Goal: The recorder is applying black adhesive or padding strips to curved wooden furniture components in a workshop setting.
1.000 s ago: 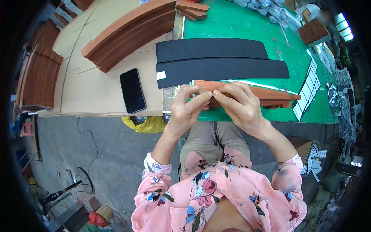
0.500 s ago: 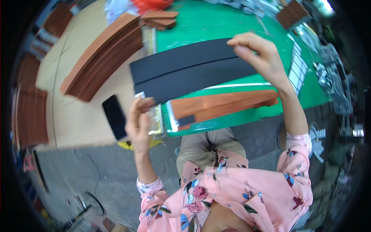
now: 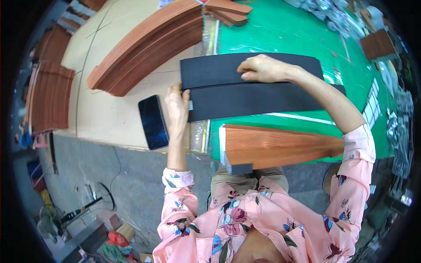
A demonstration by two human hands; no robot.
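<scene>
Two long black strips (image 3: 254, 101) lie side by side on the table, the far one offset to the left of the near one. My left hand (image 3: 176, 107) closes round the left end of the strips, its thumb beside a small white label. Over the far strip rests my right hand (image 3: 267, 69), fingers curled together close to the seam; whatever they pinch, if anything, is hidden. Nearer to me lies a stack of reddish-brown wood-grain pieces (image 3: 280, 142), tapering to the right, with a small black block (image 3: 241, 168) at its near left corner.
A black phone (image 3: 153, 122) lies on the beige board left of my left hand. Curved brown mouldings (image 3: 149, 46) stand beyond it, and more brown pieces (image 3: 51, 98) are stacked far left. Green sheeting (image 3: 280, 39) covers the right side; clear plastic wrapping (image 3: 326, 15) lies at the back.
The black strips, tilted and raised before, now lie flatter on the table. My right hand has moved left from their far right edge to their middle. My head view has shifted.
</scene>
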